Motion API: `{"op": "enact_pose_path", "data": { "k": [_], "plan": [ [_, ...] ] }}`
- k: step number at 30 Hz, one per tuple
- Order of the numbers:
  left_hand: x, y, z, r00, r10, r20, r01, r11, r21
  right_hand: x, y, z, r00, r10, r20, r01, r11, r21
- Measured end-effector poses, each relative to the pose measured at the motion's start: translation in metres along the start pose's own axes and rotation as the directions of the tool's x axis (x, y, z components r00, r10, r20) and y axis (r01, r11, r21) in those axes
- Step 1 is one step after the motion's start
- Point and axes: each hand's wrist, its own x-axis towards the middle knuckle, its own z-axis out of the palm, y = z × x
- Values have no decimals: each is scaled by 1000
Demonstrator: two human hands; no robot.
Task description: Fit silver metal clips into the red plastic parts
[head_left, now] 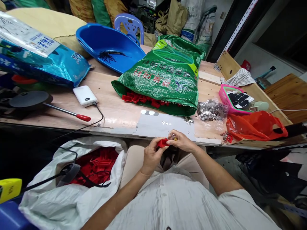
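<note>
While the left hand (151,153) pinches a red plastic piece (162,143), the right hand (182,141) pinches a yellow-handled tool (175,138) beside it. Both grips are near the table (112,92).

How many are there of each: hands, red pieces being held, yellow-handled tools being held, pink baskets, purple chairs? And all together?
Hands: 2 (left hand, right hand)
Held red piece: 1
Held yellow-handled tool: 1
Pink basket: 1
Purple chair: 1
Total: 6
</note>
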Motion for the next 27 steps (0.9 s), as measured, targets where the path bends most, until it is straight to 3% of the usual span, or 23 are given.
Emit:
{"op": "enact_pose_path", "data": {
  "k": [3,6,9,12,19,23,27],
  "plan": [
    [4,-4,1,986,-163,-31,153,966,-209,19,-6,-15,989,-7,-147,-35,960,-277],
    [5,-6,-1,980,-197,-30,182,947,-266,39,-10,-23,951,-53,-303,-138,807,-574],
    [4,-8,-4,980,-196,-47,178,950,-257,56,-8,-22,938,-40,-344,-226,679,-698],
    [4,-9,-6,979,-193,-62,173,955,-241,66,-5,-18,932,-26,-361,-260,645,-719],
    [10,-4,-7,972,-221,-76,188,933,-307,66,-10,-15,925,-30,-379,-255,692,-676],
    [15,-5,-10,966,-242,-91,204,930,-306,51,-16,-14,932,-95,-351,-100,861,-499],
    [16,-8,-13,969,-231,-85,202,943,-264,31,-23,-10,979,-91,-182,49,973,-224]
  ]
}}
